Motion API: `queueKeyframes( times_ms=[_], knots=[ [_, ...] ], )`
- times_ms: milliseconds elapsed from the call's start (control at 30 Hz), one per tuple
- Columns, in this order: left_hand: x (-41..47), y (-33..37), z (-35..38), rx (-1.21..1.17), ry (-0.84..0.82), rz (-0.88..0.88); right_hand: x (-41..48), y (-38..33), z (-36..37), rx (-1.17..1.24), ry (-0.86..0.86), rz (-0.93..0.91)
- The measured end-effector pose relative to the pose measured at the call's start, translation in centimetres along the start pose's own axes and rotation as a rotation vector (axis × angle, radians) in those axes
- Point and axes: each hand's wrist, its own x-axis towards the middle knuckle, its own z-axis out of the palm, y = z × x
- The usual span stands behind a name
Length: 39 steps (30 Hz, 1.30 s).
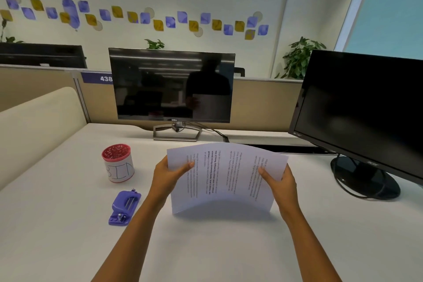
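We hold the printed sheets (225, 178) bowed above the desk (68, 224), left hand (168, 175) and right hand (278, 182) pinching opposite edges; the purple tool (124, 207) lies untouched, its step seemingly ahead.

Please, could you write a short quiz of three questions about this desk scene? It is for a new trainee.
1. True or false: the printed paper lies flat on the desk.
2. Multiple choice: compared with the cup marked BIN, the purple hole punch lies A) inside it, B) nearer the person, C) behind it.
3. Short answer: which hand holds the paper?

Key
1. False: it is held up, bowed, off the desk.
2. B.
3. Both: the left hand grips its left edge, and the right hand grips its right edge.
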Motion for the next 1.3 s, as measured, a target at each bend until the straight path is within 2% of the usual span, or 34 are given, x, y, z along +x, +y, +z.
queueKeyframes(
  times_ms=[100,200,333,400,500,600,733,833,1000,1167,1300],
  knots=[
    [0.1,0.0,0.1,-0.005,-0.004,0.008,0.4,0.3,-0.2,-0.005,0.030,-0.016],
    [-0.3,0.0,0.6,-0.054,0.060,0.024,0.7,0.4,-0.2,-0.007,0.104,-0.016],
    [-1.0,-0.1,1.4,-0.324,0.191,-0.132,0.7,1.2,0.0,0.073,0.219,0.116],
    [-1.4,-0.1,1.8,-0.455,0.208,-0.213,0.5,1.7,0.6,0.149,0.175,0.258],
    [-2.1,-0.1,2.4,-0.584,0.229,-0.255,-0.7,1.5,1.8,0.409,0.011,0.409],
    [-2.9,-0.2,3.2,-0.673,0.241,-0.265,-2.2,0.7,3.3,0.547,-0.093,0.422],
    [-3.9,-0.2,3.6,-0.777,0.253,-0.312,-3.4,0.4,5.1,0.571,-0.016,0.370],
    [-4.4,-0.3,3.0,-0.744,0.240,-0.338,-3.4,0.2,5.0,0.424,-0.003,0.265],
    [-4.5,-0.7,-0.3,-0.471,0.156,-0.356,-3.2,0.0,3.0,0.187,-0.103,0.126],
    [-4.1,0.2,-2.4,-0.253,-0.021,-0.353,-3.4,-0.5,1.8,0.072,-0.276,0.074],
    [-3.8,1.0,-2.7,-0.212,0.010,-0.306,-4.3,-1.5,2.5,0.063,-0.326,0.082]
  ],
)
